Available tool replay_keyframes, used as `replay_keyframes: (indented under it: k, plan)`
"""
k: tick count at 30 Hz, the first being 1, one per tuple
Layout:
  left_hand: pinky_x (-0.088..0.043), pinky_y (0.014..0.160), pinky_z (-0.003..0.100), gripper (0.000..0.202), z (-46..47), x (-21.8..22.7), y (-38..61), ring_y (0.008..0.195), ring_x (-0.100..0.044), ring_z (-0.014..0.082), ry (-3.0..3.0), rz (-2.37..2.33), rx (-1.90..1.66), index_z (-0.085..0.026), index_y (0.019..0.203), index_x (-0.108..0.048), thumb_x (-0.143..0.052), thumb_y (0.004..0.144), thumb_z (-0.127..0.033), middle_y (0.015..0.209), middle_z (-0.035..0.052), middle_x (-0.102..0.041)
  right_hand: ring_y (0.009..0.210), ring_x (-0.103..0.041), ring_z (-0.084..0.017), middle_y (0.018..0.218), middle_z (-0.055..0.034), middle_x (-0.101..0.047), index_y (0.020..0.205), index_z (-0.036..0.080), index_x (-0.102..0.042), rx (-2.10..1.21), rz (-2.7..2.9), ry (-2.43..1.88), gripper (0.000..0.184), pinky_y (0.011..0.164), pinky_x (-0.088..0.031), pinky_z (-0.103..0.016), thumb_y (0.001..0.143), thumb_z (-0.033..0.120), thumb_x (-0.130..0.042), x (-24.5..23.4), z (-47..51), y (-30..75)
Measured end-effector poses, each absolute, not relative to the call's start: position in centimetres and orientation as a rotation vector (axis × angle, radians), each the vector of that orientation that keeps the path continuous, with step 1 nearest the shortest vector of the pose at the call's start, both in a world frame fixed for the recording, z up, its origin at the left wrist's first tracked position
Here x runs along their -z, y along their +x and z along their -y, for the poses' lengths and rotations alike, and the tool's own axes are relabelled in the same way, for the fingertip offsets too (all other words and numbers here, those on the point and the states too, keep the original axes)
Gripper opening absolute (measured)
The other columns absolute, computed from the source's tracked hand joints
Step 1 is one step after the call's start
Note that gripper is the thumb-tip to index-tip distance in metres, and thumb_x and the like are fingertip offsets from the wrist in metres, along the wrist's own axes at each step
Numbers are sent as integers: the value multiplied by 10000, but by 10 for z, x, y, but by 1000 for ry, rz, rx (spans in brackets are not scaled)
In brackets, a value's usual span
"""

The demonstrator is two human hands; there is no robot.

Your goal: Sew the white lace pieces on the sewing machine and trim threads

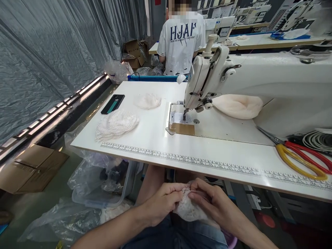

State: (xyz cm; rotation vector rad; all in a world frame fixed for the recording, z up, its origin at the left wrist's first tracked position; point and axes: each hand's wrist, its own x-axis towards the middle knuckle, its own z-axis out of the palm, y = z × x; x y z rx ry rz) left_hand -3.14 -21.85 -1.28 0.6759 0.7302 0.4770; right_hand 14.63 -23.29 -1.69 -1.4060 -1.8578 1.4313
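Observation:
Below the table's front edge, over my lap, both hands pinch a small white lace piece (187,209). My left hand (162,202) has its fingers closed on the piece's upper left edge. My right hand (211,200) grips the upper right edge, fingertips nearly touching the left ones. The white sewing machine (249,81) stands on the white table (155,138) ahead, its needle (184,116) over the metal plate, apart from my hands.
A pile of white lace (116,124), a smaller lace piece (147,101) and a black phone (113,103) lie on the table's left. Cream padded fabric (237,105) sits under the machine arm. Red-and-yellow scissors (301,154) lie right. A person in a white shirt (181,41) stands beyond. Plastic bags (98,173) sit below left.

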Motion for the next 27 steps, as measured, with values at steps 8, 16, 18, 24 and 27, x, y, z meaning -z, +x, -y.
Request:
replay_keyframes:
  k: [8, 16, 18, 24, 27]
  plan:
    - [-407, 732, 251, 386, 219, 13, -34, 749, -543, 144, 754, -727, -497, -120, 1081, -660, -585, 816, -390, 796, 61, -621, 583, -421, -125, 631, 30, -481, 795, 213, -488, -1390, 1881, -1438, 298, 530, -315, -225, 928, 465, -405, 19, 229, 147]
    - [-422, 715, 257, 505, 224, 26, -34, 773, -574, 173, 892, -933, -531, -108, 1058, -678, -668, 734, -496, 809, 77, -669, 546, -455, -132, 607, 31, -514, 807, 223, -466, -1193, 1998, -1604, 241, 508, -307, -233, 916, 434, -425, 23, 229, 150]
    - [-412, 719, 250, 513, 222, 28, -40, 766, -573, 166, 827, -920, -473, -109, 1038, -689, -697, 704, -498, 818, 81, -677, 586, -483, -136, 649, 20, -535, 781, 216, -486, -1293, 1956, -1536, 271, 526, -328, -235, 913, 448, -441, 23, 228, 158]
    - [-377, 688, 215, 487, 215, 24, -58, 693, -544, 121, 767, -849, -340, -123, 1013, -709, -750, 664, -460, 774, 70, -685, 685, -503, -135, 796, 3, -579, 814, 209, -581, -1657, 1817, -1361, 242, 585, -386, -231, 838, 449, -593, 19, 233, 172]
    - [-382, 705, 218, 470, 215, 22, -61, 711, -552, 126, 789, -844, -308, -134, 1006, -714, -750, 666, -456, 792, 72, -691, 763, -532, -157, 871, -10, -589, 896, 225, -592, -1622, 1854, -1373, 240, 642, -421, -245, 827, 454, -605, 17, 235, 171]
